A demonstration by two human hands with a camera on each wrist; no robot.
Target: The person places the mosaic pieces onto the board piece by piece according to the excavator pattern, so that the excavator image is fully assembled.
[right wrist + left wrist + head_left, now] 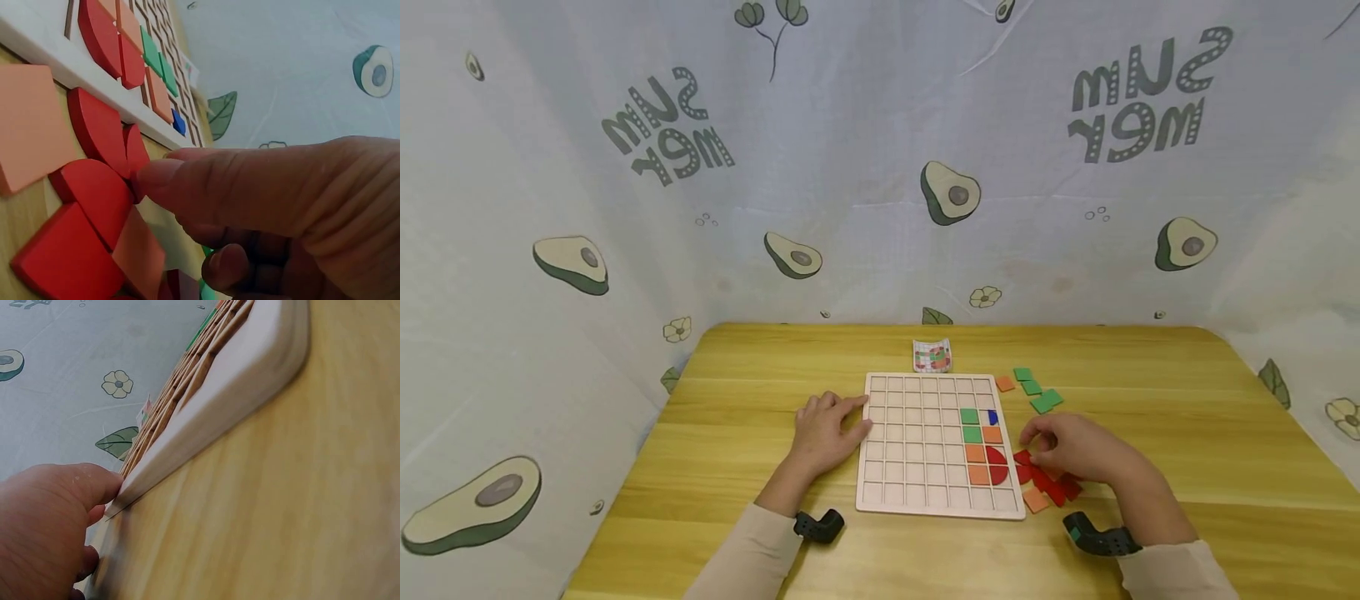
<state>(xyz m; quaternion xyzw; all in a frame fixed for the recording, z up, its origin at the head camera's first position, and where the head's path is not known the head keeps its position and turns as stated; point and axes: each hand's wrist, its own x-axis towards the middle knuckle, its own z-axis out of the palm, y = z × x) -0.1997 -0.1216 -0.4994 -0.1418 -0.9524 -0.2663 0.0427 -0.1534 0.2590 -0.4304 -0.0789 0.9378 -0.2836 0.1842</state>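
Hanging well beyond the fingers of both hands, a pale cloth [850, 167] bears printed avocados, flowers and mirrored lettering. Beneath the fingers spreads a yellowish wooden table [775, 350]. Between the left fingers and the right, the gridded board [910, 475] lies flat. The left hand [826, 433] touches the board's left edge with thumb and forefinger, their tips apart. The right hand [1078, 446] is bent over loose pieces just outside the opposite edge; its thumb and forefinger tips are close together at a small red piece [136, 150], though whether they pinch it or only touch it I cannot tell. Farther off than either hand's fingers, just past the board's far edge, is a curved printed card [932, 357]. Red pieces [1048, 483] cluster under and beside the right fingers, with an orange square [1036, 500] on the side nearer the person. Past those fingers lie green pieces [1047, 401] and another orange piece [1004, 383]. Left of them, on the board, sit a red half-disc [997, 475], green squares [969, 416], orange squares [992, 435] and, smallest, a blue piece [992, 417].
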